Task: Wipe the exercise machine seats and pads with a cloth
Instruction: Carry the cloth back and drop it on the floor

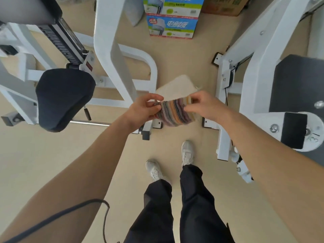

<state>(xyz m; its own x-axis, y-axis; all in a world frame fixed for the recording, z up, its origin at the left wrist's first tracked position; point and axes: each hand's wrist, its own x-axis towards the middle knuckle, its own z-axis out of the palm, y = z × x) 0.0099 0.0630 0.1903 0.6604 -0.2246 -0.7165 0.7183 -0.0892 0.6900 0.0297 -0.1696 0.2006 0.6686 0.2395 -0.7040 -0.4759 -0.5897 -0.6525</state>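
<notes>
Head view, looking straight down: at far left a black seat [63, 99] with a rounded triangular shape sits on a white frame [112, 55] whose tubes run up and across the beige floor [43, 163]. A thin dark cable [103, 216] loops across the lower left, over the left forearm. Right of the seat, the left hand [143, 109] pinches the left edge of a striped cloth [175, 111] between thumb and curled fingers. The cloth is held in the air between the two machines, apart from the seat; its striped face is toward the camera and a plain cream part stands up behind it. Printed cardboard boxes [172, 26] are stacked on the floor at the top, and two pale shoes [187, 152] stand below the cloth. The right hand [205, 106] grips the cloth's right edge, fingers bent round it. At far right a dark pad [296, 85] lies on a second white machine, clear of the cloth.
</notes>
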